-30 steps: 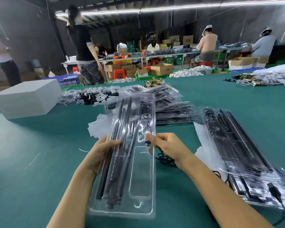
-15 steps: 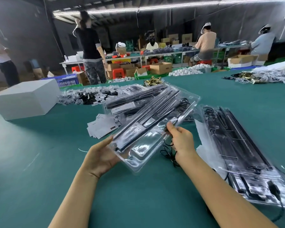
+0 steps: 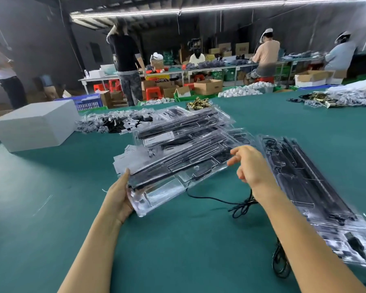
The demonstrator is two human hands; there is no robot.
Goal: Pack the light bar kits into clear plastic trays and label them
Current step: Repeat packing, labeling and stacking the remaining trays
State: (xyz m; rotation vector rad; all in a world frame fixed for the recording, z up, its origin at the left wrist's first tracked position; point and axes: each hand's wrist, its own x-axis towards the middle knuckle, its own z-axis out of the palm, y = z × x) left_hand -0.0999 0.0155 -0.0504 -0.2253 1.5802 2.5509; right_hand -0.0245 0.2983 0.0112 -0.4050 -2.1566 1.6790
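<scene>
Your right hand (image 3: 248, 166) has just let go, fingers loose, near the tray's far end. Left hand (image 3: 119, 196) alone grips the packed tray (image 3: 178, 168), now swung flat twd the stack (image 3: 184, 127) mid-desk. Prob. ready to stack; label next.

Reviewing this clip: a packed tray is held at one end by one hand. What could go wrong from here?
1. Only the left hand holds the packed tray, at its near end; the right hand is open and off it, so the tray could tip or slip.
2. The black cable lying loose beneath could snag.
</scene>
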